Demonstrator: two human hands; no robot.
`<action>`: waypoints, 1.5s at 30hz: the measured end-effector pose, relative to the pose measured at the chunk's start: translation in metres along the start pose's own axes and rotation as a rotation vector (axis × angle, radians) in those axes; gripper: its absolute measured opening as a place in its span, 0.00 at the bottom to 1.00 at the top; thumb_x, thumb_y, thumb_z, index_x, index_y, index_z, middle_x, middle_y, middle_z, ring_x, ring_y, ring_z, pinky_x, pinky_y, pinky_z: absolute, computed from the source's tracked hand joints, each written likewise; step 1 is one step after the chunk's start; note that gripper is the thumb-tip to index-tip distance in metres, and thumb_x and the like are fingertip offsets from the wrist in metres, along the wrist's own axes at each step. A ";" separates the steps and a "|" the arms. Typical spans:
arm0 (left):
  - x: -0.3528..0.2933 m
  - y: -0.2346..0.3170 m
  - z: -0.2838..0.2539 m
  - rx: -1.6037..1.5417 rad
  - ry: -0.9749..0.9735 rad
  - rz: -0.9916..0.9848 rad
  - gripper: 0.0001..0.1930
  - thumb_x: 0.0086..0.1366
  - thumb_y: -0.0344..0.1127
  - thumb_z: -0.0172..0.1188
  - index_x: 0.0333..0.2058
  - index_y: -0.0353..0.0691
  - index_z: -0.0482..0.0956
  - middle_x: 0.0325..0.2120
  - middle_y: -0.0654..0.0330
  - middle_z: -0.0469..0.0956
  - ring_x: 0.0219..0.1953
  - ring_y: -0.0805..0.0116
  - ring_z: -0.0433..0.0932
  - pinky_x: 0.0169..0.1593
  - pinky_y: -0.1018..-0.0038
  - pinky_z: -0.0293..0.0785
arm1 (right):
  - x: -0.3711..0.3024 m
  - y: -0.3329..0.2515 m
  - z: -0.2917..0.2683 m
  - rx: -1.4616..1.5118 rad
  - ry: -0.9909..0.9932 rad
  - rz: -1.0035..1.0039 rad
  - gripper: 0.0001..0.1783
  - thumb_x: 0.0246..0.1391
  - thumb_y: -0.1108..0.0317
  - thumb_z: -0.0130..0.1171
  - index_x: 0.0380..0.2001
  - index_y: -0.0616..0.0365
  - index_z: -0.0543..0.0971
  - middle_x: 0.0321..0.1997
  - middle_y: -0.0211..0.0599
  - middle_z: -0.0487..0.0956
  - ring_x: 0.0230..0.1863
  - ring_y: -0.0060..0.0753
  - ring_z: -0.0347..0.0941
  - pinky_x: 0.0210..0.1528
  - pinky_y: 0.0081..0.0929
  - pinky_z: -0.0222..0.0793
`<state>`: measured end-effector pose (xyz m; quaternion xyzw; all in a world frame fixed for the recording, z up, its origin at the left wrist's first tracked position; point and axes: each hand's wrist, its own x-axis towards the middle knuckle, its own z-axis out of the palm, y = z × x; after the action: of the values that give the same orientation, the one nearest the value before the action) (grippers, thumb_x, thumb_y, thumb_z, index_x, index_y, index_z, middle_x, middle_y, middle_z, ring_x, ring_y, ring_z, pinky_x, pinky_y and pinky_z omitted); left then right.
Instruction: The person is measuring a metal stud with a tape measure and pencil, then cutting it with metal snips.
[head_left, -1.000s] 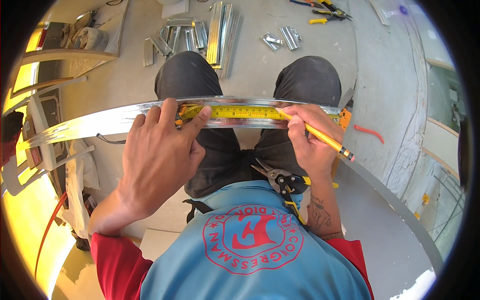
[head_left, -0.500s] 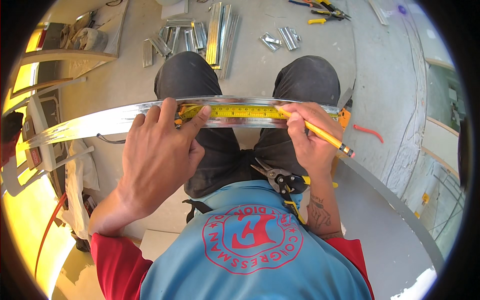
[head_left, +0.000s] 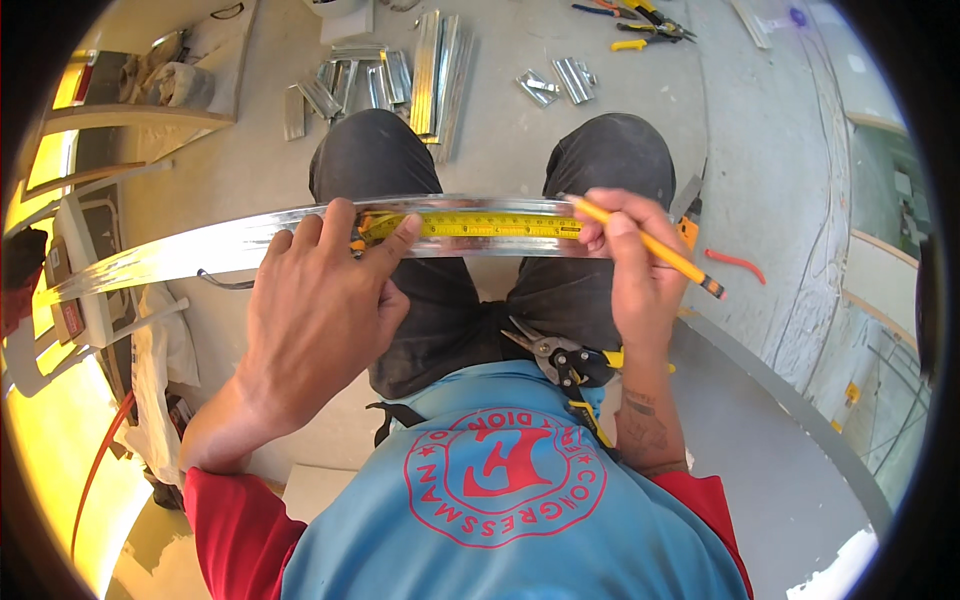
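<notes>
- Already, the long shiny metal channel strip (head_left: 250, 245) lies across the seated person's knees, so the set-up looks done.
- Next, the left hand (head_left: 320, 310), fingers spread, presses the yellow steel tape measure (head_left: 480, 225) flat along the strip; measuring seems under way.
- Then the right hand (head_left: 630, 260) pinches a yellow pencil (head_left: 650, 245) with its tip at the tape's far end; no mark can be made out.
- Cutting appears left: yellow-handled tin snips (head_left: 565, 365) rest at the waist, untouched.

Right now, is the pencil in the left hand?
No, the right hand holds the yellow pencil; the left hand presses the tape measure onto the metal strip.
</notes>
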<state>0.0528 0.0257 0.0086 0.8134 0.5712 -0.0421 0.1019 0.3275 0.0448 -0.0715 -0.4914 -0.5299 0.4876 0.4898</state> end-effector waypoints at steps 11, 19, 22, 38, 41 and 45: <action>0.000 -0.002 0.000 -0.055 -0.021 0.003 0.27 0.55 0.34 0.65 0.57 0.53 0.84 0.41 0.52 0.74 0.43 0.52 0.79 0.48 0.58 0.76 | 0.008 -0.034 0.027 0.065 -0.058 -0.241 0.15 0.71 0.69 0.53 0.51 0.70 0.79 0.44 0.46 0.84 0.39 0.25 0.80 0.40 0.23 0.78; 0.000 -0.002 -0.001 -0.038 -0.032 -0.004 0.26 0.56 0.35 0.64 0.56 0.53 0.85 0.39 0.52 0.73 0.43 0.51 0.78 0.48 0.58 0.76 | 0.011 -0.034 0.003 0.092 0.125 -0.294 0.16 0.70 0.72 0.49 0.52 0.73 0.77 0.46 0.53 0.83 0.41 0.31 0.80 0.48 0.30 0.77; 0.000 -0.001 -0.003 -0.029 -0.028 -0.004 0.26 0.56 0.34 0.64 0.56 0.53 0.85 0.39 0.52 0.73 0.43 0.51 0.78 0.47 0.58 0.76 | 0.006 -0.027 -0.009 -0.001 0.111 -0.242 0.16 0.71 0.71 0.49 0.52 0.72 0.78 0.46 0.50 0.83 0.42 0.30 0.80 0.49 0.29 0.77; 0.005 0.006 -0.010 0.043 -0.055 0.007 0.23 0.60 0.36 0.62 0.55 0.52 0.86 0.37 0.52 0.74 0.41 0.52 0.79 0.45 0.60 0.77 | -0.002 -0.002 0.010 0.127 -0.041 -0.037 0.15 0.74 0.68 0.51 0.55 0.67 0.78 0.46 0.40 0.84 0.47 0.22 0.79 0.49 0.21 0.74; 0.004 0.004 -0.010 0.021 -0.056 0.014 0.23 0.60 0.37 0.62 0.55 0.51 0.85 0.38 0.51 0.75 0.41 0.52 0.80 0.45 0.59 0.77 | -0.001 -0.002 0.009 0.112 -0.056 -0.027 0.15 0.74 0.68 0.51 0.55 0.66 0.78 0.46 0.39 0.84 0.47 0.21 0.79 0.47 0.19 0.74; 0.004 0.004 -0.010 0.021 -0.056 -0.002 0.23 0.60 0.37 0.62 0.56 0.50 0.85 0.38 0.51 0.75 0.41 0.52 0.80 0.46 0.59 0.77 | -0.002 -0.003 0.012 0.101 -0.037 -0.018 0.15 0.74 0.68 0.52 0.54 0.66 0.78 0.45 0.39 0.84 0.46 0.21 0.79 0.45 0.18 0.73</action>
<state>0.0571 0.0300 0.0180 0.8124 0.5682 -0.0709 0.1096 0.3157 0.0425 -0.0690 -0.4521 -0.5180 0.5182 0.5086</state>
